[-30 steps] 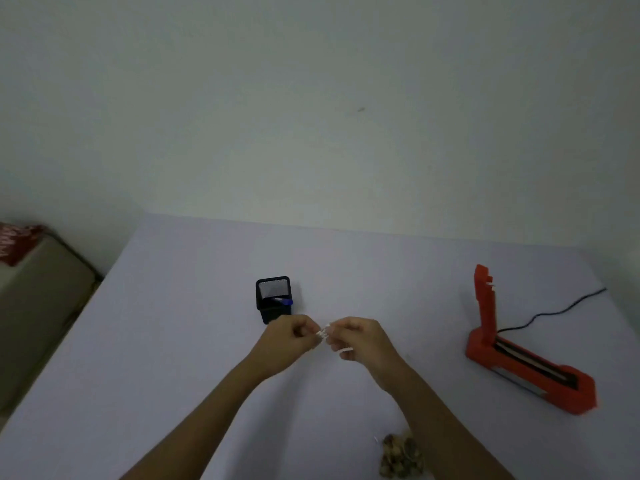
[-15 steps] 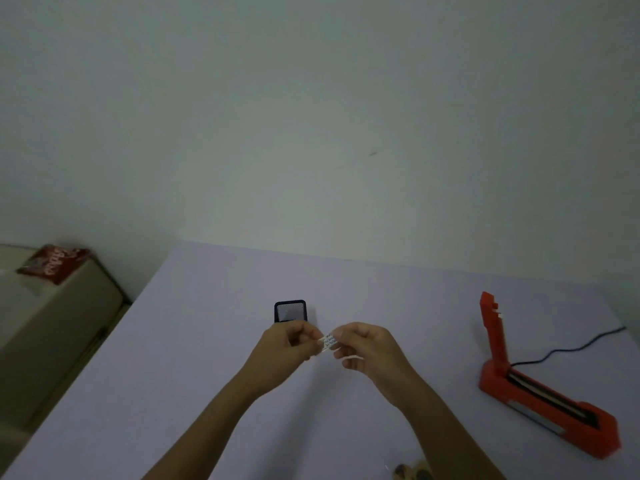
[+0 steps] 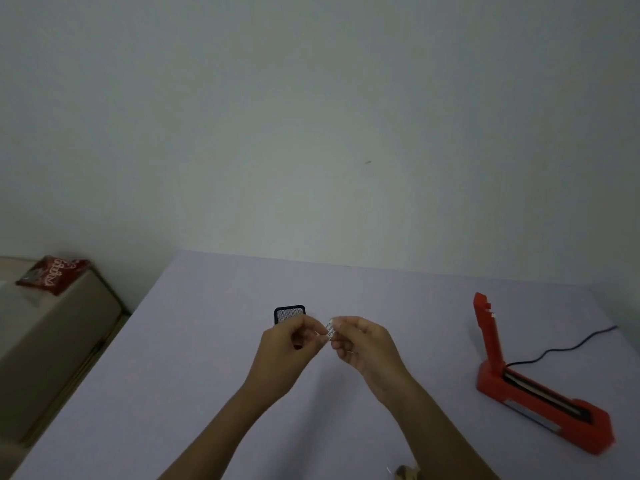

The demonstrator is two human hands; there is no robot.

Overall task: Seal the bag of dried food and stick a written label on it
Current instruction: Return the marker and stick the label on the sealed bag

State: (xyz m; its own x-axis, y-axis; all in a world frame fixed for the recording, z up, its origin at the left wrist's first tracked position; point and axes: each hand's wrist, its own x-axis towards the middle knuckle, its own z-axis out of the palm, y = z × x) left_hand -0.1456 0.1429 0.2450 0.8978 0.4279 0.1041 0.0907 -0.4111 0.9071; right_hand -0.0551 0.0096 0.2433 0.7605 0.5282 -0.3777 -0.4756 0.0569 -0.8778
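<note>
Both hands — left hand (image 3: 287, 355), right hand (image 3: 369, 344) — pinch a small label (image 3: 330, 330).

Single head-worn view, looking forward and only slightly down, from above and behind the left hand (image 3: 289, 351) and right hand (image 3: 363, 344). Wide angle; blank wall (image 3: 311, 116) filling the upper half, lavender table (image 3: 207, 375) the lower. Hands centred low, near the lens, forearms entering from the bottom edge. Bottom of frame cutting off whatever lies nearest the body. No second view to share with.
</note>
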